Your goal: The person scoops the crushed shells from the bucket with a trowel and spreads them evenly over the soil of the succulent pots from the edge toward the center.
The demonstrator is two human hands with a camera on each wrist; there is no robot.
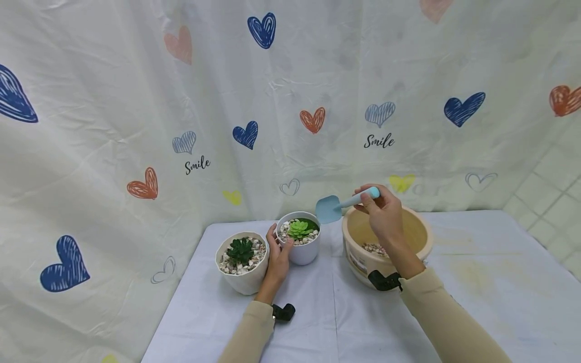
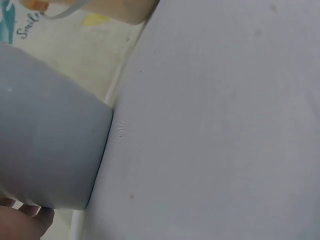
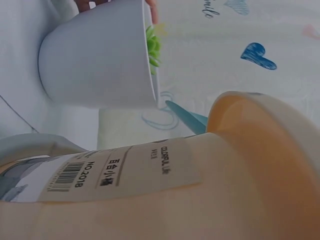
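My left hand [image 1: 278,256] holds the side of a small pale flowerpot [image 1: 303,255], thumb at the rim. In the left wrist view its fingertips [image 2: 45,217] lie against the pot wall. A bright green succulent [image 1: 299,229] sits among pebbles in that pot. Above the beige bucket [image 1: 348,242], my right hand [image 1: 386,214] pinches the handle of a light blue hand trowel [image 1: 329,209]. The trowel's blade is tilted, close to the flowerpot's right rim, and looks bare. Pebbles [image 1: 375,249] lie in the bucket; the right forearm hides part of it.
Left of the left hand stands a white flowerpot [image 1: 247,283] with a dark green succulent [image 1: 240,251] among pebbles. A pale cloth covers the table [image 1: 313,322]. Behind the pots hangs a heart-printed curtain [image 1: 336,65], close to the table's back edge.
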